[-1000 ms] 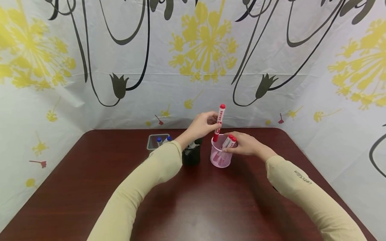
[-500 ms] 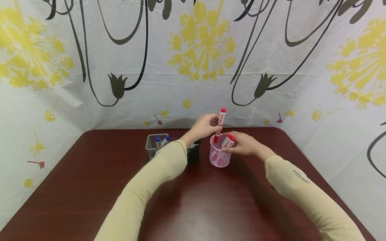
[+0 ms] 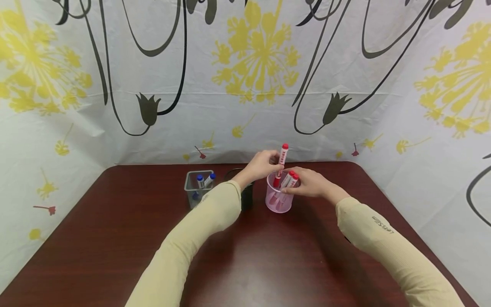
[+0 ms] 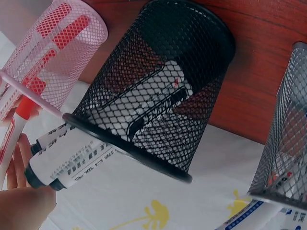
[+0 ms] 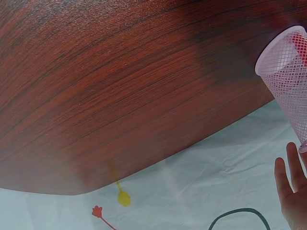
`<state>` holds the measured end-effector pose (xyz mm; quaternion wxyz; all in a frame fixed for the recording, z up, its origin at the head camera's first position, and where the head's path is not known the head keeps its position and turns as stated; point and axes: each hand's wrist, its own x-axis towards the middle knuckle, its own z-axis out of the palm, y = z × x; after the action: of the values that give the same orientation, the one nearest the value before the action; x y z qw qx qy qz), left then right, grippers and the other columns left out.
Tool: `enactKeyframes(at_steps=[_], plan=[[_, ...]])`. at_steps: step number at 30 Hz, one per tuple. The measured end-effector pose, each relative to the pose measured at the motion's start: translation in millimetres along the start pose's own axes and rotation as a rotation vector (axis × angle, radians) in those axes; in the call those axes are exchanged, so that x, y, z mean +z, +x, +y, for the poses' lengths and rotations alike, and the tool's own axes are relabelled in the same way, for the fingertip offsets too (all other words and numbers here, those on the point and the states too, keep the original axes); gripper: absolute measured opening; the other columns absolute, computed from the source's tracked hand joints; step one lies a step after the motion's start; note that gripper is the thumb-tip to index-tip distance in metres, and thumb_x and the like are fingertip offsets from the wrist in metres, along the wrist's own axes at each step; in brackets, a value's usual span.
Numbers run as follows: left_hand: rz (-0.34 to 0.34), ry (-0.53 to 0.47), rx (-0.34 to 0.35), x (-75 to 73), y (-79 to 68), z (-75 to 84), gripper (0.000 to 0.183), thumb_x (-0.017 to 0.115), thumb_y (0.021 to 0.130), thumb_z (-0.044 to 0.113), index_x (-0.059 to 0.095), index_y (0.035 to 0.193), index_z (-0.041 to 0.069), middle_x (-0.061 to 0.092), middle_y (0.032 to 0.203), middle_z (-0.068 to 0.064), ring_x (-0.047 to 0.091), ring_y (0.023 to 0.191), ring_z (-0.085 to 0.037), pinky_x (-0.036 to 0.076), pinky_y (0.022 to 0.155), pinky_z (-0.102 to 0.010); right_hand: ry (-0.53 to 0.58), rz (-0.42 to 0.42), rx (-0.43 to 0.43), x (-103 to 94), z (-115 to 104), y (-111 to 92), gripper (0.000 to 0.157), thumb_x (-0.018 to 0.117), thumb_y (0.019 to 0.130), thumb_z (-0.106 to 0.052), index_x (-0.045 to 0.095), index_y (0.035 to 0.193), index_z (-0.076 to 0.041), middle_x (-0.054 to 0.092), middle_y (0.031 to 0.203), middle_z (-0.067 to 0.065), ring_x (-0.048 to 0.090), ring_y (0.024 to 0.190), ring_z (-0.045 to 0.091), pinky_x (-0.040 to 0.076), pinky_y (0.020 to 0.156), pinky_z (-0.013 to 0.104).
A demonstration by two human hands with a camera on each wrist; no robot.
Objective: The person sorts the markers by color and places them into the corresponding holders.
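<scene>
In the head view, my left hand (image 3: 261, 166) pinches a red-and-white marker (image 3: 283, 155) standing nearly upright. Its lower red end is inside the pink mesh pen holder (image 3: 278, 205). Two more red-capped markers (image 3: 293, 181) lean in that holder toward its right side. My right hand (image 3: 311, 183) holds the holder's rim from the right, thumb in front and fingers behind. The right wrist view catches only some of those fingers (image 5: 293, 167) at the rim. Part of the held marker (image 4: 11, 139) shows in the left wrist view, beside the left thumb.
Left of the pink holder stands a black mesh pen holder (image 4: 163, 91) with several dark-capped markers (image 4: 72, 155), partly hidden behind my left arm in the head view. Further left is a grey mesh holder (image 3: 189, 187) with blue-capped markers (image 3: 205, 180). A patterned cloth (image 3: 245, 123) hangs behind the table.
My left hand has lowered the red marker further into the pink holder and shifted slightly right. The right hand stays at the rim.
</scene>
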<state>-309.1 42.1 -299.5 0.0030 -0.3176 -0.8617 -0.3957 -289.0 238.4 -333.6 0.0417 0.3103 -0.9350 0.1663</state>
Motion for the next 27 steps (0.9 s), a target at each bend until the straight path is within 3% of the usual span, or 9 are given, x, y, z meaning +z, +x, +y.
enactKeyframes(at_steps=[12, 22, 27], plan=[[-0.055, 0.026, -0.051, 6.8, -2.4, -4.8, 0.019, 0.062, 0.083, 0.015, 0.056, 0.099, 0.006, 0.062, 0.088, -0.003, 0.058, 0.082, -0.011, 0.045, 0.068, -0.022, -0.006, 0.003, 0.006, 1.6, 0.6, -0.1, 0.067, 0.063, 0.074, -0.052, 0.05, 0.122, -0.007, 0.055, 0.108, 0.005, 0.054, 0.092, 0.018, 0.043, 0.079, 0.039], [-0.15, 0.162, -0.08, 4.7, -2.1, -5.4, 0.028, 0.063, 0.083, 0.021, 0.06, 0.106, 0.006, 0.062, 0.098, -0.003, 0.058, 0.087, -0.012, 0.045, 0.07, -0.022, -0.017, 0.011, 0.013, 2.7, 0.4, -0.6, 0.066, 0.063, 0.073, -0.052, 0.051, 0.121, -0.008, 0.056, 0.106, 0.004, 0.054, 0.092, 0.018, 0.043, 0.079, 0.039], [-0.187, 0.249, -0.085, 2.7, -4.2, -2.6, 0.027, 0.061, 0.084, 0.025, 0.061, 0.105, 0.007, 0.062, 0.092, -0.003, 0.057, 0.082, -0.013, 0.044, 0.068, -0.023, -0.029, 0.017, 0.009, 2.2, -0.2, -1.1, 0.068, 0.062, 0.073, -0.053, 0.051, 0.121, -0.006, 0.055, 0.11, 0.006, 0.053, 0.096, 0.02, 0.042, 0.08, 0.04]])
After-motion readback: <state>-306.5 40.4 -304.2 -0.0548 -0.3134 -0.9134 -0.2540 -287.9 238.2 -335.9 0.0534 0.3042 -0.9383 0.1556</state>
